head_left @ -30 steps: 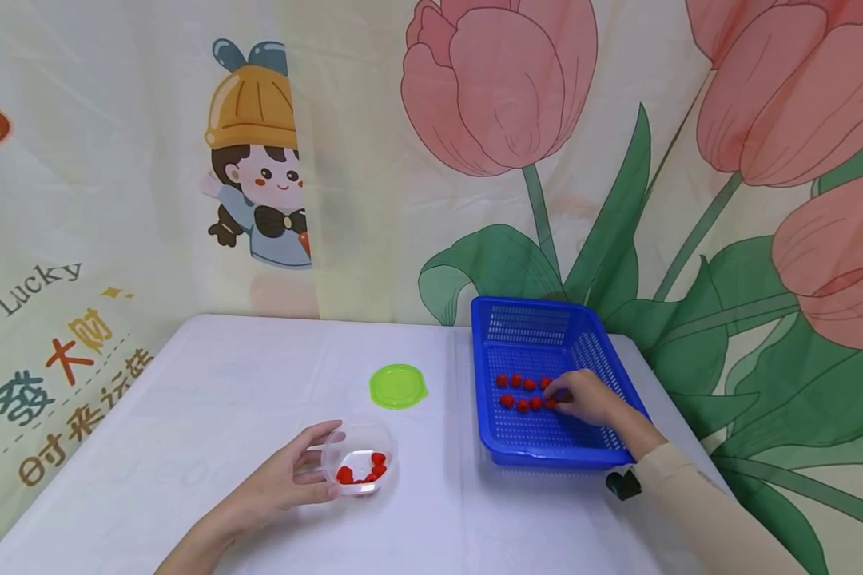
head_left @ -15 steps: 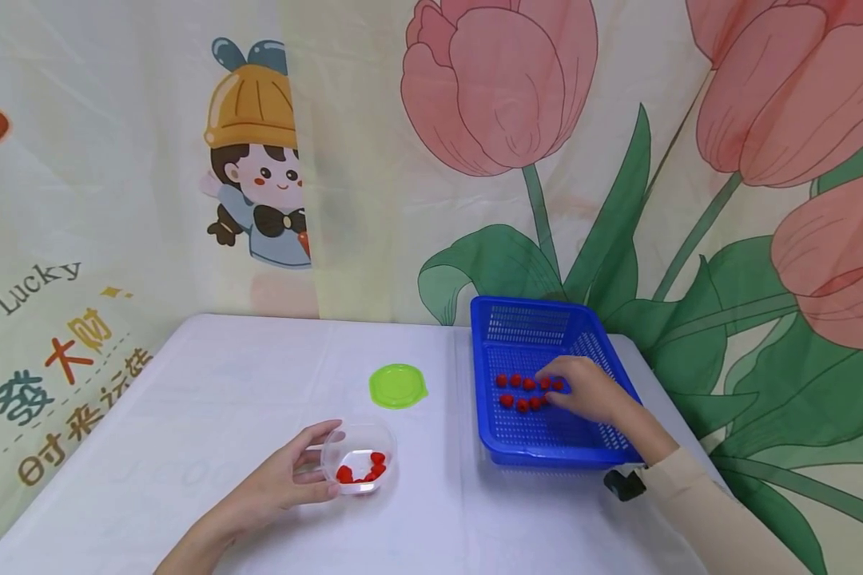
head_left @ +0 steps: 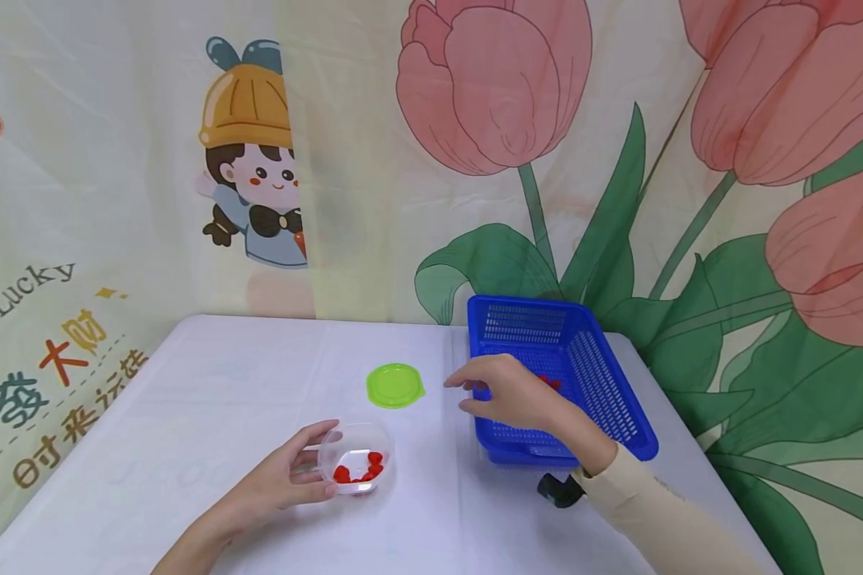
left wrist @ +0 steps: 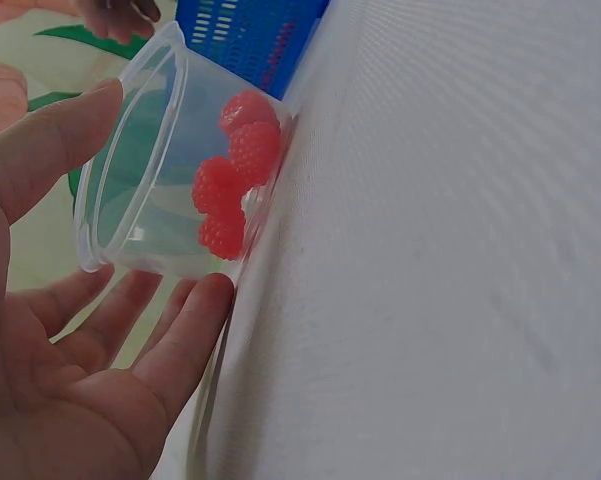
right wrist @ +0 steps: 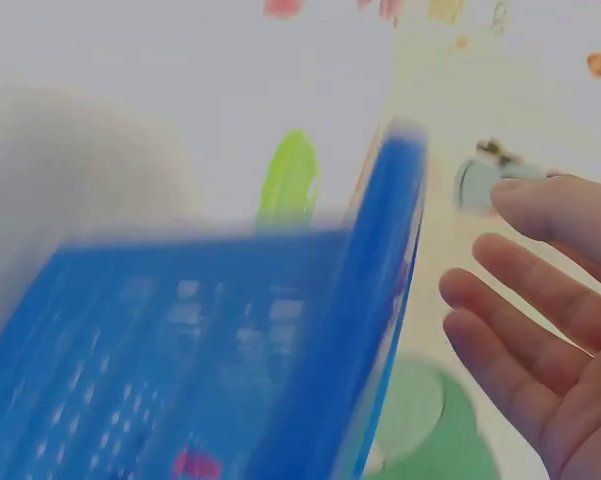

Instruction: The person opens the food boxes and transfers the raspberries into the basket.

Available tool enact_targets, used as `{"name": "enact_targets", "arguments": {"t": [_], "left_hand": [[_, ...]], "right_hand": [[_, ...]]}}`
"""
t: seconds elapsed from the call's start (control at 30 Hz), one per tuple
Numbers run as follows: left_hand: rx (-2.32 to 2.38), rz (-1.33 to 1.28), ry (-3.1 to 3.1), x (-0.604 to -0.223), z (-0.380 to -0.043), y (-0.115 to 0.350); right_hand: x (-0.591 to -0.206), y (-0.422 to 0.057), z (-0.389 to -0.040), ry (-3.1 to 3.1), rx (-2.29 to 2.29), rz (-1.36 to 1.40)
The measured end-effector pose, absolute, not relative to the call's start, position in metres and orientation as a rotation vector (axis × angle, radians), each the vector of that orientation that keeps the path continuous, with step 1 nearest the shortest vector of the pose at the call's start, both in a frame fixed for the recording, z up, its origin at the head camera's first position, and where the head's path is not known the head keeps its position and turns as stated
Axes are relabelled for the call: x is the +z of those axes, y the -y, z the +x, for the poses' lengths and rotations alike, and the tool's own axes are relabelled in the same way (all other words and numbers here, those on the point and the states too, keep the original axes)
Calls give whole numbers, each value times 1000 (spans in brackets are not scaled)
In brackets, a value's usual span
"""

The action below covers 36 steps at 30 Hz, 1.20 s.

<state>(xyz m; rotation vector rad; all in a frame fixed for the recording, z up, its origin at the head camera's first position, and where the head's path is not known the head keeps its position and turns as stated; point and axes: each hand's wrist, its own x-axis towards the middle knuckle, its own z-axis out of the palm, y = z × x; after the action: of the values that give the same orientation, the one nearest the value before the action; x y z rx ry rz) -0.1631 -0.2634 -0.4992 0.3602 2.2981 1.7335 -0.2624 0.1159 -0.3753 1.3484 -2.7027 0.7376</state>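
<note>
My left hand [head_left: 293,473] holds a clear plastic cup [left wrist: 150,215] upright on the white table. Its thumb is at the rim, and the fingers lie along the opposite wall. Several red raspberries [left wrist: 220,185] sit at the cup's bottom. My right hand [head_left: 509,393] is over the left side of a blue plastic basket [head_left: 636,411], fingertips past its rim. In the right wrist view the thumb and fingers are apart, with nothing between them. A few red raspberries [head_left: 552,383] show in the basket behind this hand, which hides the others.
A round green lid [head_left: 394,386] lies on the white table [head_left: 259,375] between the cup and the basket. Behind the table hangs a printed cloth [head_left: 359,176] with tulips and a cartoon figure. A dark wrist camera [head_left: 561,489] sits below my right sleeve.
My right hand was among the raspberries, then lifted off them and moved left to the basket's rim. The left hand and cup hold still. The head view shifts slightly.
</note>
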Motion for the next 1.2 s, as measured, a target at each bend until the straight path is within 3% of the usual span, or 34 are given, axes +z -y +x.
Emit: {"name": "enact_targets", "arguments": {"t": [0.47, 1.2], "left_hand": [[1744, 362, -2274, -499, -163, 262], [1719, 335, -2283, -497, -162, 265]], "right_hand": [[-397, -34, -257, 2727, 866, 1572], [-430, 16, -254, 2788, 856, 1714]]}}
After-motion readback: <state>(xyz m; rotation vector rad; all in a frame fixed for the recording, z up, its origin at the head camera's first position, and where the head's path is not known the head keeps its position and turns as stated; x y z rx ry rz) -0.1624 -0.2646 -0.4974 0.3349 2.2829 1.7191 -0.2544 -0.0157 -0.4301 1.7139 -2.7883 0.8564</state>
